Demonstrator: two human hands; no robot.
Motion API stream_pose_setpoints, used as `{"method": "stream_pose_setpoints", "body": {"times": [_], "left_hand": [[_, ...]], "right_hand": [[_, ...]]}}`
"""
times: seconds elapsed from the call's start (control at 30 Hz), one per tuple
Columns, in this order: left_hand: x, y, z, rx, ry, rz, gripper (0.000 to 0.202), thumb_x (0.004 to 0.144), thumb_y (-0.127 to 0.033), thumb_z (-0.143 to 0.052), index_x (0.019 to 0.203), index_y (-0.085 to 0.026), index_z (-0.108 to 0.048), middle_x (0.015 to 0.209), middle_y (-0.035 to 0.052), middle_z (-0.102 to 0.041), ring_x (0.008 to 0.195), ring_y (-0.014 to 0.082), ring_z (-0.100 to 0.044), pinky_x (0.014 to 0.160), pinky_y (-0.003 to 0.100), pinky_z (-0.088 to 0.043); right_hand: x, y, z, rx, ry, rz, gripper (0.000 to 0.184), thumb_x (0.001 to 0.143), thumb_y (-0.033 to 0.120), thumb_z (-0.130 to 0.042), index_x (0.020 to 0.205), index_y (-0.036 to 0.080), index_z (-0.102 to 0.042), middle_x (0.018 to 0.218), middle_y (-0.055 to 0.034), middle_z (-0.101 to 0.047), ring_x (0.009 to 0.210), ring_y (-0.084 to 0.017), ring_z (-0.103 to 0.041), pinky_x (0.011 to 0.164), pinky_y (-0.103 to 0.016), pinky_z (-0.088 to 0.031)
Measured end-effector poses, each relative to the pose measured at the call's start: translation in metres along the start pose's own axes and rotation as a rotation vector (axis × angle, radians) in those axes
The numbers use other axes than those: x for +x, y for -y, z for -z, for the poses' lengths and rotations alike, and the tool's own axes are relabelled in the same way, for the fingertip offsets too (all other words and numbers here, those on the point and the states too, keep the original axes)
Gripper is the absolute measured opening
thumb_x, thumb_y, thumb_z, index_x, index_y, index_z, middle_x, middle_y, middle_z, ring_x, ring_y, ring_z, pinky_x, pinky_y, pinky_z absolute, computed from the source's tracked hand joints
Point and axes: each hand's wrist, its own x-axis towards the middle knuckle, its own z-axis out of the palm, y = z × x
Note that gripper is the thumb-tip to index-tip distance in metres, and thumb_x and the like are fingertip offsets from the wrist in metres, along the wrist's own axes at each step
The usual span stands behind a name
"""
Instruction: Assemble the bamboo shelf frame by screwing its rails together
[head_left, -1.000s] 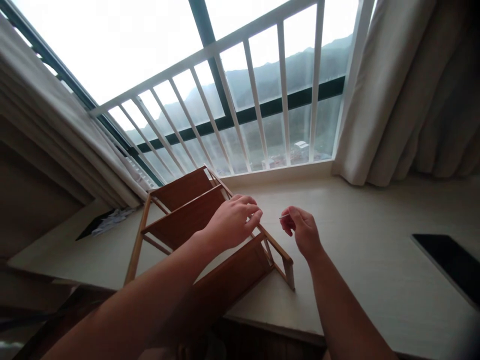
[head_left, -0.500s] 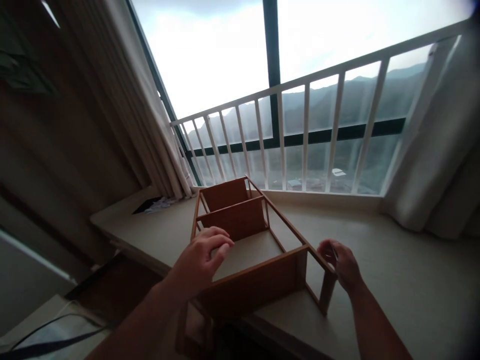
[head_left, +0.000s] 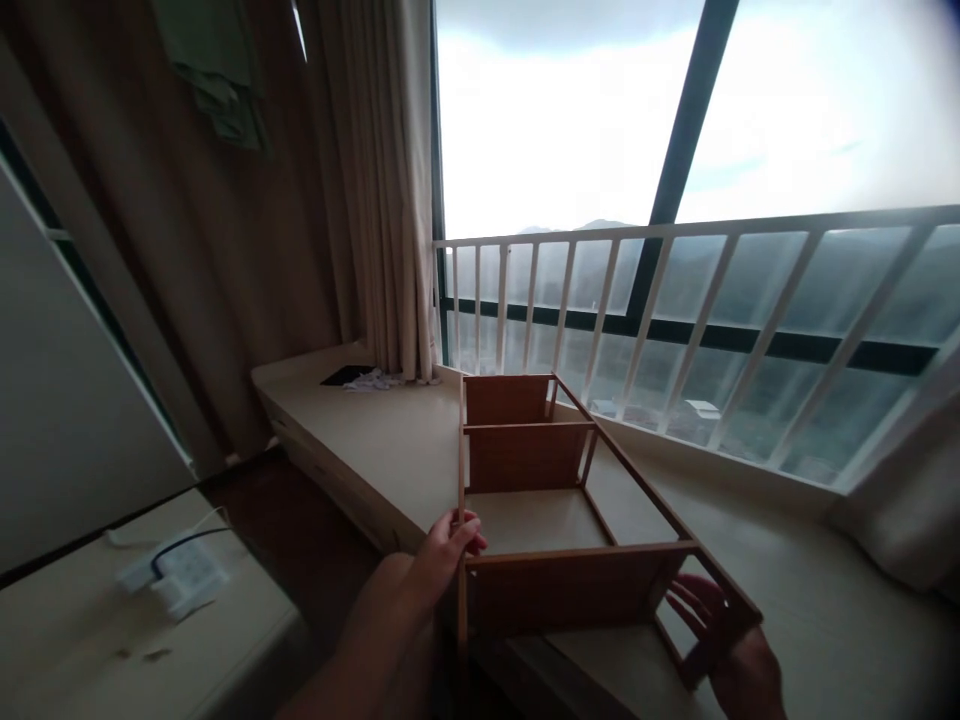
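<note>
A brown wooden shelf rack (head_left: 555,580) lies on its side across the pale window ledge, its boards standing upright between thin rails. My left hand (head_left: 450,545) is closed around the near left rail, thumb and fingertips curling over it. At the rack's near right end, my right hand (head_left: 739,655) reaches around the outer corner post. Its fingers show through the opening on the inner side of that post, and part of the hand is hidden behind the wood.
The ledge (head_left: 390,430) runs along a white railing (head_left: 540,240) below the window. Dark and white cloth (head_left: 367,378) lies by the curtain (head_left: 390,200). At lower left, a white power strip (head_left: 184,575) with cables sits on a pale tabletop (head_left: 247,620).
My view has turned left. My left hand has come down from above the rack onto its left rail. My right hand has moved around the near right corner post.
</note>
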Motion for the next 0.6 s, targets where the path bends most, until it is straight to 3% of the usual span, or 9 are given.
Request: {"method": "stream_pose_setpoints", "body": {"times": [0.2,0.43,0.6], "left_hand": [[0.006,0.008,0.005,-0.294,-0.073,0.045,0.039,0.068,-0.046,-0.069,0.091,-0.018,-0.055,0.064,-0.0009,-0.060,0.058,0.0142,-0.056,0.055,0.024,-0.042],[0.032,0.013,0.046,-0.347,-0.121,0.024,0.040,0.065,-0.044,-0.070,0.090,-0.016,-0.056,0.061,-0.0026,-0.058,0.054,0.0111,-0.053,0.054,0.022,-0.040],[0.052,0.015,0.072,-0.303,-0.128,0.011,0.039,0.068,-0.046,-0.070,0.090,-0.016,-0.057,0.060,-0.0027,-0.057,0.054,0.0113,-0.052,0.052,0.021,-0.039]], "right_hand": [[-0.024,-0.011,-0.023,-0.029,-0.002,0.116,0.024,0.067,0.034,-0.068,0.088,0.022,-0.070,0.093,-0.0076,-0.072,0.091,-0.034,-0.070,0.087,-0.055,-0.056],[-0.033,-0.028,-0.069,-0.012,0.021,0.138,0.022,0.072,0.036,-0.066,0.087,0.021,-0.070,0.090,-0.0075,-0.073,0.088,-0.031,-0.070,0.085,-0.051,-0.056],[-0.027,-0.045,-0.091,-0.050,0.056,0.168,0.026,0.073,0.036,-0.066,0.092,0.018,-0.069,0.092,-0.0068,-0.073,0.089,-0.029,-0.071,0.087,-0.048,-0.055]]}}
